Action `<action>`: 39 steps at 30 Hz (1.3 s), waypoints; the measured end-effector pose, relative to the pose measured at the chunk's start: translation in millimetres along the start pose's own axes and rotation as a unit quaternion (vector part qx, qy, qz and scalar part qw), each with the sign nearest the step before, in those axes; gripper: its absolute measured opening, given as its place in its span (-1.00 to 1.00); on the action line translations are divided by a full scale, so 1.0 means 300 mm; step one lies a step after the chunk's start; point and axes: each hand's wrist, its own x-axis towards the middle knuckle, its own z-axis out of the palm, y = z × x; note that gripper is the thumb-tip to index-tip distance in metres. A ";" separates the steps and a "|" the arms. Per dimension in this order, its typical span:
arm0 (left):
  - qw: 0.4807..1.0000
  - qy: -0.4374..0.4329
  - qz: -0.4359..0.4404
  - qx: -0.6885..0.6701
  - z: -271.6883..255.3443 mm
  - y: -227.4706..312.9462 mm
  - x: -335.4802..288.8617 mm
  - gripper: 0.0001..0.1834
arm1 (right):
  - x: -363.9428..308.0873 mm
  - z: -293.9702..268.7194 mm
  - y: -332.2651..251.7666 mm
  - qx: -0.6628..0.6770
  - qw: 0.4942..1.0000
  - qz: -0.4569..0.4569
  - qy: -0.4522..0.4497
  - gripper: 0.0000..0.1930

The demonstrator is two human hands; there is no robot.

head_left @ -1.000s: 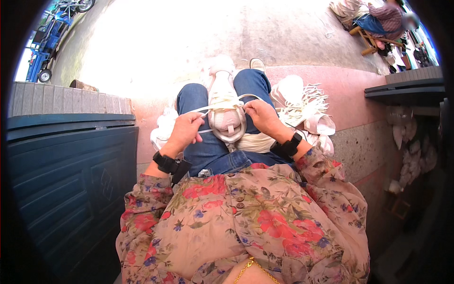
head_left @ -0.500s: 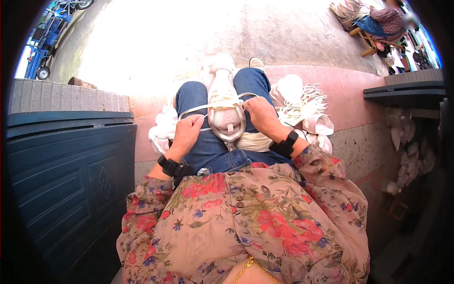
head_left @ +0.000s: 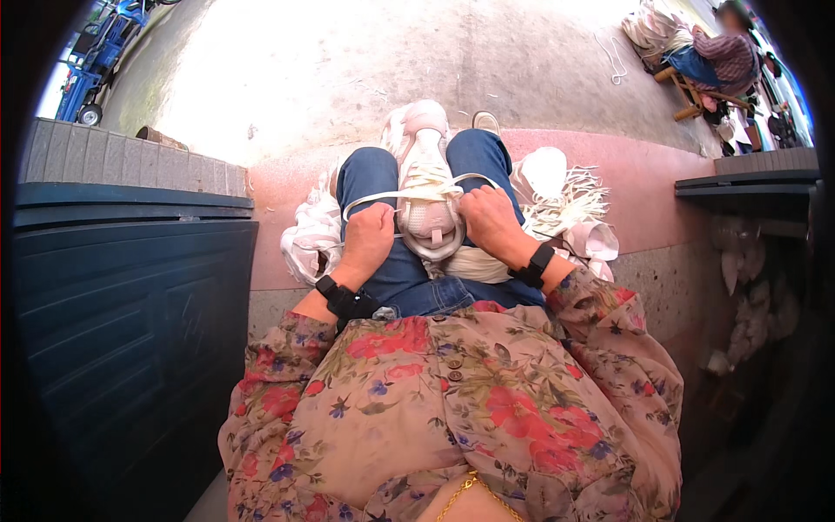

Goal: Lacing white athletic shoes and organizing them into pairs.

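A pale pink and white sneaker [head_left: 432,217] rests between my knees, its toe pointing away from me and its heel opening nearest. A cream shoelace [head_left: 424,193] runs across its tongue, and bows out in a loop on either side. Left of the shoe, my left hand [head_left: 369,235] is closed in a pinch on the lace. On the other side my right hand [head_left: 492,219] is closed too, gripping the lace close to the shoe's collar. The fingertips of both hands are partly hidden.
Several white and pink shoes [head_left: 310,237] lie by my left leg. To my right are a bundle of cream laces [head_left: 584,193] and more shoes [head_left: 593,239]. Dark blue panels [head_left: 130,296] flank me. A person [head_left: 726,61] sits at the far right; blue vehicles [head_left: 87,74] stand far left.
Both hands have come slightly closer to the shoe, the left one more so, and still hold the lace. The whole view has shifted a little.
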 end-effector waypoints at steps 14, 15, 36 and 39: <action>0.959 -0.028 0.139 0.246 -0.005 0.080 0.005 -0.92 | 0.011 -0.049 -0.057 -0.036 0.999 0.031 -0.016 -0.83; 0.967 0.003 0.103 0.231 -0.009 0.097 -0.003 -0.88 | 0.007 -0.042 -0.059 -0.020 0.999 0.039 -0.005 -0.85; 0.906 -0.116 0.234 0.332 0.011 0.116 0.046 -0.91 | 0.067 -0.098 -0.078 -0.121 0.985 -0.091 -0.084 -0.92; 0.945 -0.151 0.219 0.188 -0.028 0.081 0.065 -0.95 | 0.030 -0.067 -0.049 -0.054 0.994 -0.098 -0.004 -0.94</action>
